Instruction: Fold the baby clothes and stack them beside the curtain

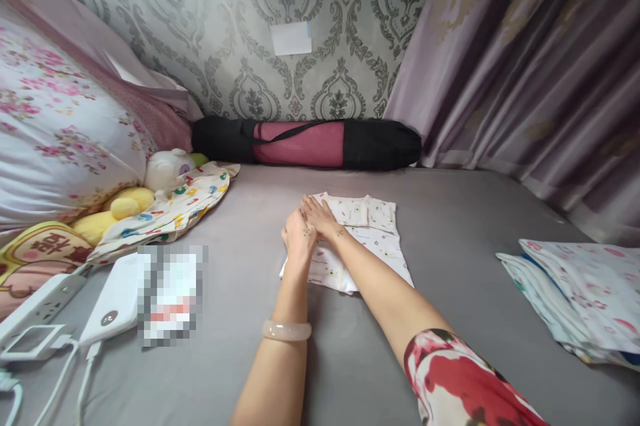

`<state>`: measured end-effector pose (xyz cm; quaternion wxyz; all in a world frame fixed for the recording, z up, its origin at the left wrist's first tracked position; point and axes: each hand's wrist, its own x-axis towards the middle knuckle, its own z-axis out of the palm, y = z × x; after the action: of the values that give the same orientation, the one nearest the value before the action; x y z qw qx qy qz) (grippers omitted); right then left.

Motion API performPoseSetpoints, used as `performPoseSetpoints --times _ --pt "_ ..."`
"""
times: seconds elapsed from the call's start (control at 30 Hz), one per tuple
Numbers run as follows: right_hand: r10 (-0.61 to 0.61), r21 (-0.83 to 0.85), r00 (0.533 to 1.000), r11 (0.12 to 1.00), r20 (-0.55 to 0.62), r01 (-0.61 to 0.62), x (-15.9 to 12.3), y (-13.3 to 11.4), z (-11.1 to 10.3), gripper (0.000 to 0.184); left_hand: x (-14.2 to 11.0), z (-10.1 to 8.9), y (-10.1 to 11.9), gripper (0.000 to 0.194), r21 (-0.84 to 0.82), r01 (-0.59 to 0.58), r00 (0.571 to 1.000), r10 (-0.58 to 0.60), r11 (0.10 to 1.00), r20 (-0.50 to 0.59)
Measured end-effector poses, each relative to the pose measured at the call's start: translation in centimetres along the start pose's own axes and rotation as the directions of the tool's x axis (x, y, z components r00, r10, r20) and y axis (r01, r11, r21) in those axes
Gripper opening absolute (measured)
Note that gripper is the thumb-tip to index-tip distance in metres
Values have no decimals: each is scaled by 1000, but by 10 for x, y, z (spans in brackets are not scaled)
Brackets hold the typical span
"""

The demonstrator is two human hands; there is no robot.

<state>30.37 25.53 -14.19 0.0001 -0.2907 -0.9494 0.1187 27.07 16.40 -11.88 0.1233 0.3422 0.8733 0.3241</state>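
A small white printed garment, which looks like a child's top, lies partly folded on the grey sheet in front of me. My left hand, with a pale bangle on the wrist, is closed at the garment's left side; its fingertips are hidden, and it seems to pinch the fabric there. Just beyond it, my right hand rests flat on the upper left part of the cloth, fingers stretched out. The two hands touch or nearly touch.
Folded printed cloths are stacked at the right. On the left are a power strip, a white power bank with cables, plush toys and a patterned cloth. A black and red bag lies along the wall.
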Motion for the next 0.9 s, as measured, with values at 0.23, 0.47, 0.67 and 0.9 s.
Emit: performPoseSetpoints --times 0.23,0.47,0.67,0.9 --pt "254 55 954 967 -161 -248 -28 14 -15 58 -4 4 3 42 62 -101 995 101 993 3" --pt "337 56 933 942 -130 -332 -46 34 -4 57 -9 21 0 48 163 -284 953 260 945 159" --pt "339 81 928 941 -155 -330 -45 33 -2 56 -8 23 -2 46 183 -318 934 275 930 228" --pt "393 133 904 918 -167 -374 -52 41 -10 59 -12 19 2 39 188 -328 927 278 926 251"
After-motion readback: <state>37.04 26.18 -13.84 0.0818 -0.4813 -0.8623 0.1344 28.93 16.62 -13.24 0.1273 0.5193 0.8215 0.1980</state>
